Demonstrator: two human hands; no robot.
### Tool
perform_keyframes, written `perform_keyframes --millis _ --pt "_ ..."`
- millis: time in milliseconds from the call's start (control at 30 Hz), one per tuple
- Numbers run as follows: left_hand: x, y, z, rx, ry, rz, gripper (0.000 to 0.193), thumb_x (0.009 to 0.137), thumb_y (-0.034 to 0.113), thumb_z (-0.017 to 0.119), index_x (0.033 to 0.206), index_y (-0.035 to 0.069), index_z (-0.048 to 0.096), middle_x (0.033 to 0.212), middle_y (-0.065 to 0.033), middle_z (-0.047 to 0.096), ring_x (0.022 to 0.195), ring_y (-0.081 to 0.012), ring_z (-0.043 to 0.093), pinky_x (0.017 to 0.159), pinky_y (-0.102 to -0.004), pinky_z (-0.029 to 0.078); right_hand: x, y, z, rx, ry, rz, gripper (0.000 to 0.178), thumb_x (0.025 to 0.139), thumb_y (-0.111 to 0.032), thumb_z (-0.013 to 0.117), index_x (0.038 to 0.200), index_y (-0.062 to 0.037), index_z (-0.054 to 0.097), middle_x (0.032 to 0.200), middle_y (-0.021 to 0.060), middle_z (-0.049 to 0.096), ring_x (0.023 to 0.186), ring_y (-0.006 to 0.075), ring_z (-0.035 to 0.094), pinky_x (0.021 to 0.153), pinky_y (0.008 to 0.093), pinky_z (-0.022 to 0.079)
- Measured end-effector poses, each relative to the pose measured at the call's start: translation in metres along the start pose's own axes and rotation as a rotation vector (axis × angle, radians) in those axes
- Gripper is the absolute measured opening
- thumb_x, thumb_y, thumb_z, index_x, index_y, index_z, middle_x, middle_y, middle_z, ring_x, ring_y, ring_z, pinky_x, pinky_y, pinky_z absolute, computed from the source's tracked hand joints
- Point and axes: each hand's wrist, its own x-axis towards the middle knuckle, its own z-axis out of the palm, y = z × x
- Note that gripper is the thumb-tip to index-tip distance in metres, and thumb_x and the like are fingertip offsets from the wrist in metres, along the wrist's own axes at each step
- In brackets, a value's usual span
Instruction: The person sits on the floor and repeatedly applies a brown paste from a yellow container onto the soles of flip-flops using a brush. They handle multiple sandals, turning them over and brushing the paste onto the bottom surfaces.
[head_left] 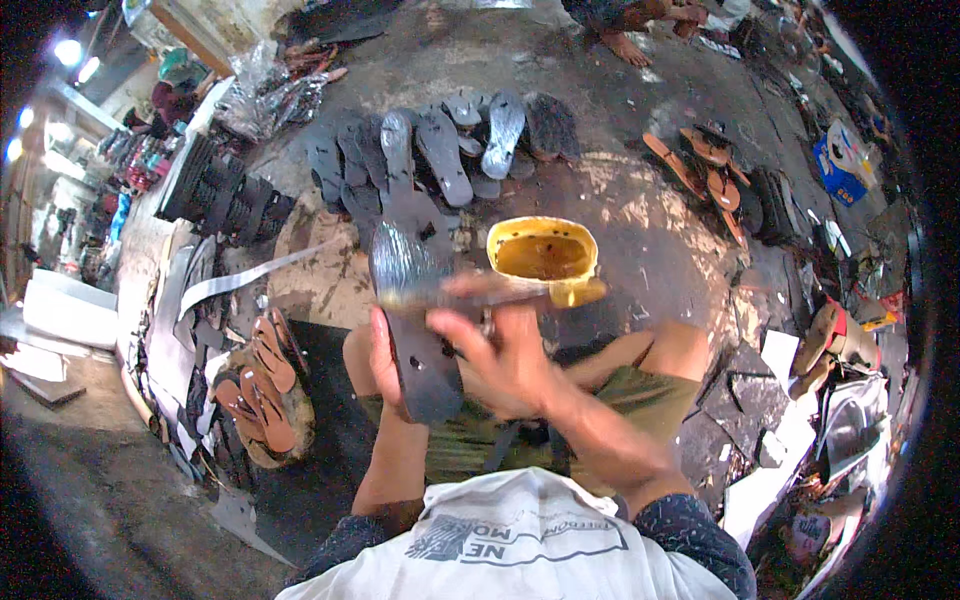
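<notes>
My left hand [384,362] grips a dark sandal sole [428,360] by its left edge, holding it up before me. The sole's upper half has a wet, shiny coat. In my right hand [515,350] is a brush [500,296], held crosswise with its tip on the middle of the sole. The brush's right end is thick and yellow. Motion blurs this hand and the brush. Just beyond the brush stands a yellow-rimmed tub [592,246] holding amber, glue-like liquid with dark specks.
Several dark, coated soles [442,155] lie in a row beyond the held one. Brown sandals lie at left [266,400] and far right [722,190]. Stacked black soles [215,195] stand at far left. Scraps [740,400] litter the right side. Another person's foot [625,50] shows at the top.
</notes>
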Motion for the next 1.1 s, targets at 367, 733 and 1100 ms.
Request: perform_keyframes --millis 367,733,1100 --pt "-0.003 -0.014 -0.061 0.247 -0.323 0.042 0.068 0.104 0.054 0.043 0.152 0.006 0.039 0.139 -0.0161 0.057 0.119 -0.0303 0.062 0.096 -0.0456 0.054 0.055 -0.002 -0.019 -0.076 0.189 0.143 0.035 0.094 -0.028 0.076 0.113 -0.0012 0.065 0.1 0.0193 0.073 0.092 0.0351 0.072 0.081 0.0442 0.054" --pt "-0.001 -0.008 -0.044 -0.174 -0.394 -0.043 0.074 0.102 0.059 0.044 0.156 0.009 0.037 0.152 -0.0206 0.047 0.133 -0.0456 0.052 0.1 -0.0568 0.051 0.072 0.004 -0.035 -0.093 -0.145 0.076 0.039 0.095 -0.034 0.073 0.116 -0.0022 0.065 0.118 0.0206 0.071 0.109 0.0353 0.068 0.094 0.0424 0.052" --pt "0.008 -0.006 -0.041 -0.099 -0.038 0.023 0.07 0.1 0.059 0.048 0.15 0.01 0.044 0.144 -0.0189 0.055 0.126 -0.0445 0.056 0.096 -0.0582 0.051 0.053 0.005 -0.035 -0.246 -0.127 -0.227 0.028 0.095 -0.021 0.074 0.114 -0.0016 0.068 0.099 0.0131 0.073 0.092 0.0218 0.07 0.083 0.0341 0.053"
